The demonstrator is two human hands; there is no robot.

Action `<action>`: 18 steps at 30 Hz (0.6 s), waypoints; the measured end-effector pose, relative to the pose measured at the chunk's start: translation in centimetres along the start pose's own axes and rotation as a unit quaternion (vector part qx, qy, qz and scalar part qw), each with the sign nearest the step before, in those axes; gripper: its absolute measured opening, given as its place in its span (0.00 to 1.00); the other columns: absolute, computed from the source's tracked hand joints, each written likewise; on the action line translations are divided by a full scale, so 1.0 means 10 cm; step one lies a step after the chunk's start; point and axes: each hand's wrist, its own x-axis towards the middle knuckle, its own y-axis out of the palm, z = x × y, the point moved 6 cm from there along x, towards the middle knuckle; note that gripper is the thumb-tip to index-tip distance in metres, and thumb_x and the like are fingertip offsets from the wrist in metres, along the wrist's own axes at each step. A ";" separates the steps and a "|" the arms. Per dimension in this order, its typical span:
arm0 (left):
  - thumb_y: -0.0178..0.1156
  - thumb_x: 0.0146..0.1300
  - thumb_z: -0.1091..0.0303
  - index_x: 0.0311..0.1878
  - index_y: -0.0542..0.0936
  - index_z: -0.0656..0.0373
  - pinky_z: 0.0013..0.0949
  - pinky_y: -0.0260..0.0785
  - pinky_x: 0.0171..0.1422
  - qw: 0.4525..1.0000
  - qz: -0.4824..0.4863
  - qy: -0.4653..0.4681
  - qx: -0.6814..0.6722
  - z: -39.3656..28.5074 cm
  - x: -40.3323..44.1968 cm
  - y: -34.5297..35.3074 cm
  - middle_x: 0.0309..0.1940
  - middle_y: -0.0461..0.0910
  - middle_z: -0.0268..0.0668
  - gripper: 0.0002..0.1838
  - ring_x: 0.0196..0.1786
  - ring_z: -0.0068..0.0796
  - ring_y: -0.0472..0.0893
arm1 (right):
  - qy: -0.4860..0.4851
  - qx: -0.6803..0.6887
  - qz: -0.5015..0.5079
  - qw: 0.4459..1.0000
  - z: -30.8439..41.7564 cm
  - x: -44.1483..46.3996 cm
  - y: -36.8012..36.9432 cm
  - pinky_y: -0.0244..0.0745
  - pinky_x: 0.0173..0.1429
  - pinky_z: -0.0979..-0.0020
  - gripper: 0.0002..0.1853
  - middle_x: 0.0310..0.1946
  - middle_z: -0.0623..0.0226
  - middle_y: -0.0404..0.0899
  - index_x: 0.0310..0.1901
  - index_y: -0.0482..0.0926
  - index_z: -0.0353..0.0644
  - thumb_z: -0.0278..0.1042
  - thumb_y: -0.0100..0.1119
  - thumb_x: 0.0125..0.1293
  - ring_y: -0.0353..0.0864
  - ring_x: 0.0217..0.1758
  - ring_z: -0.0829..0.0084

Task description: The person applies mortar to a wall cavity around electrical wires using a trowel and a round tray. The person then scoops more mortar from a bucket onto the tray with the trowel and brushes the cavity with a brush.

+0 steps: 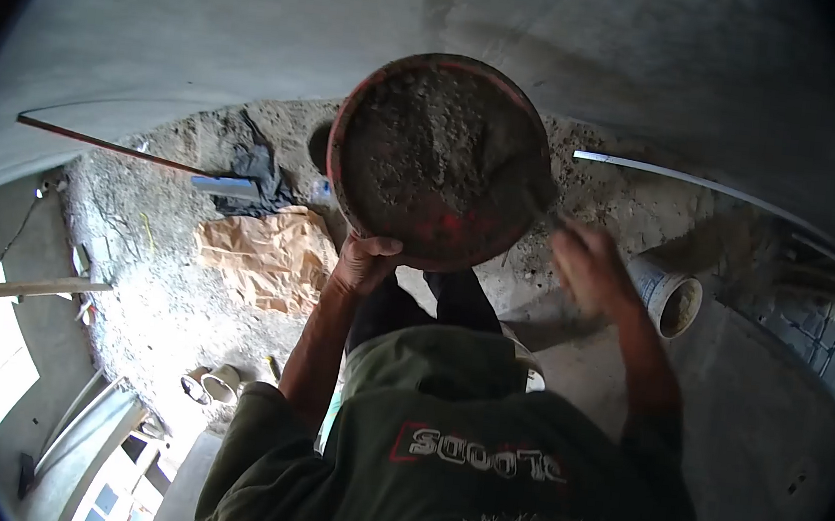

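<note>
Mortar (430, 131) covers most of the tub (457, 264), much seemingly left; left hand (365, 264) clamped on the tub; right hand (590, 267) blurred, grip unclear

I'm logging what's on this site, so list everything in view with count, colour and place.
Tub: 1, reddish, top centre
Mix: 1 mass, grey-brown, in the tub
Tool: 1, dark, blurred, at the tub's right side
Paper: 1, brown, crumpled, ground at left
Dark sheet: 1, blackish, above the paper
Blade-like piece: 1, blue-grey, by the dark sheet
Bucket: 1, whitish, right
Small containers: 2, pale, lower left
Long strips: 2, one pale at right, one dark at left
Board: 1, brown, far left
Walls: several, grey, around the edges
Clutter: uncountable, lower left
Shirt: 1, green, bottom centre
Left hand: 1, on the tub's rim
Right hand: 1, blurred, holding the tool
</note>
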 end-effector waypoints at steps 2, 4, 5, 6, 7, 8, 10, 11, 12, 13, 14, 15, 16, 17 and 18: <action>0.61 0.47 0.85 0.69 0.66 0.58 0.60 0.71 0.66 0.999 -0.005 -0.010 0.032 -0.12 -0.24 0.13 0.63 0.73 0.44 0.41 0.66 0.49 0.72 | -0.036 -0.004 -0.003 0.999 0.39 -0.07 -0.06 0.66 0.20 0.73 0.15 0.18 0.73 0.69 0.36 0.73 0.40 0.45 0.51 0.73 0.70 0.18 0.80; 0.61 0.46 0.85 0.70 0.66 0.59 0.57 0.72 0.66 0.999 0.025 0.003 0.047 -0.13 -0.14 0.25 0.63 0.73 0.44 0.41 0.66 0.49 0.72 | -0.094 -0.048 0.002 0.994 0.68 -0.23 -0.19 0.70 0.23 0.71 0.17 0.19 0.70 0.68 0.40 0.75 0.36 0.45 0.51 0.73 0.71 0.19 0.78; 0.60 0.47 0.86 0.70 0.65 0.59 0.58 0.72 0.65 0.998 0.038 -0.007 0.046 -0.15 -0.13 0.29 0.64 0.72 0.44 0.41 0.66 0.49 0.72 | -0.103 -0.048 -0.013 0.993 0.69 -0.33 -0.21 0.70 0.23 0.71 0.17 0.19 0.70 0.68 0.40 0.75 0.36 0.45 0.51 0.73 0.71 0.19 0.78; 0.59 0.47 0.86 0.70 0.65 0.59 0.59 0.73 0.65 0.997 0.057 -0.015 0.043 -0.11 -0.06 0.36 0.64 0.72 0.45 0.41 0.66 0.50 0.72 | -0.146 -0.126 -0.064 0.979 0.69 -0.43 -0.30 0.73 0.26 0.69 0.17 0.20 0.67 0.70 0.44 0.76 0.34 0.43 0.53 0.72 0.75 0.21 0.74; 0.59 0.47 0.86 0.70 0.65 0.59 0.59 0.73 0.65 0.996 0.072 -0.016 0.047 -0.17 -0.08 0.47 0.64 0.72 0.45 0.41 0.66 0.50 0.72 | -0.181 -0.199 -0.108 0.957 0.75 -0.53 -0.29 0.76 0.28 0.66 0.17 0.22 0.63 0.72 0.47 0.77 0.33 0.41 0.55 0.72 0.79 0.24 0.69; 0.59 0.49 0.86 0.71 0.63 0.60 0.61 0.73 0.64 0.995 0.094 -0.001 0.041 -0.27 -0.15 0.55 0.65 0.70 0.47 0.42 0.67 0.51 0.71 | -0.182 -0.197 -0.118 0.956 0.78 -0.62 -0.21 0.76 0.28 0.66 0.17 0.22 0.63 0.72 0.47 0.77 0.33 0.41 0.55 0.72 0.79 0.24 0.69; 0.58 0.50 0.86 0.72 0.61 0.60 0.64 0.74 0.63 0.992 0.122 0.006 0.039 -0.49 -0.29 0.72 0.66 0.68 0.49 0.42 0.68 0.52 0.70 | -0.467 -0.411 -0.317 0.716 1.16 -1.11 0.08 0.79 0.34 0.61 0.19 0.28 0.55 0.76 0.55 0.75 0.31 0.36 0.58 0.70 0.84 0.31 0.58; 0.58 0.50 0.86 0.72 0.61 0.60 0.64 0.72 0.64 0.989 0.142 0.000 0.051 -0.59 -0.32 0.84 0.66 0.68 0.49 0.42 0.69 0.52 0.69 | -0.463 -0.414 -0.326 0.712 1.24 -1.24 0.21 0.79 0.34 0.61 0.19 0.28 0.55 0.76 0.55 0.75 0.31 0.36 0.58 0.70 0.84 0.31 0.58; 0.57 0.50 0.86 0.72 0.61 0.60 0.63 0.71 0.65 0.985 0.158 -0.006 0.063 -0.67 -0.37 0.90 0.66 0.69 0.48 0.41 0.69 0.52 0.69 | -0.407 -0.468 -0.345 0.705 1.35 -1.37 0.40 0.80 0.35 0.60 0.19 0.31 0.53 0.78 0.56 0.74 0.32 0.35 0.58 0.69 0.84 0.34 0.55; 0.57 0.51 0.86 0.72 0.62 0.60 0.59 0.71 0.67 0.984 0.165 -0.022 0.070 -0.71 -0.37 0.92 0.66 0.69 0.48 0.41 0.69 0.52 0.69 | -0.347 -0.518 -0.365 0.692 1.39 -1.46 0.54 0.80 0.36 0.60 0.20 0.34 0.51 0.79 0.58 0.73 0.32 0.34 0.59 0.68 0.84 0.36 0.52; 0.57 0.51 0.86 0.72 0.62 0.60 0.59 0.71 0.67 0.982 0.171 -0.027 0.075 -0.79 -0.43 0.93 0.66 0.69 0.48 0.41 0.69 0.52 0.69 | -0.343 -0.514 -0.373 0.692 1.42 -1.54 0.67 0.80 0.36 0.60 0.20 0.34 0.51 0.79 0.58 0.73 0.32 0.34 0.59 0.68 0.84 0.36 0.52; 0.58 0.51 0.86 0.72 0.62 0.60 0.57 0.71 0.67 0.981 0.177 -0.030 0.078 -0.86 -0.46 0.97 0.66 0.69 0.48 0.40 0.69 0.52 0.69 | -0.336 -0.523 -0.388 0.681 1.45 -1.62 0.77 0.80 0.36 0.60 0.21 0.36 0.51 0.79 0.59 0.72 0.33 0.34 0.59 0.69 0.84 0.36 0.53; 0.58 0.51 0.86 0.71 0.63 0.60 0.55 0.71 0.68 0.979 0.184 -0.033 0.079 -0.92 -0.47 1.00 0.66 0.70 0.48 0.40 0.69 0.51 0.70 | -0.326 -0.534 -0.402 0.668 1.48 -1.68 0.84 0.80 0.36 0.60 0.21 0.37 0.51 0.79 0.60 0.71 0.33 0.34 0.58 0.69 0.84 0.35 0.53; 0.57 0.52 0.86 0.70 0.64 0.60 0.54 0.72 0.68 0.977 0.191 -0.042 0.089 -0.98 -0.52 1.03 0.65 0.71 0.47 0.38 0.67 0.50 0.72 | -0.320 -0.535 -0.412 0.665 1.49 -1.71 0.91 0.80 0.36 0.60 0.21 0.37 0.51 0.79 0.60 0.71 0.33 0.34 0.58 0.69 0.84 0.35 0.53; 0.57 0.52 0.86 0.70 0.64 0.60 0.54 0.72 0.68 0.975 0.198 -0.047 0.090 -1.03 -0.53 1.04 0.65 0.71 0.47 0.38 0.67 0.50 0.72 | -0.382 -0.465 -0.452 0.658 1.51 -1.79 0.97 0.79 0.34 0.61 0.20 0.34 0.53 0.78 0.58 0.73 0.33 0.35 0.58 0.69 0.83 0.32 0.55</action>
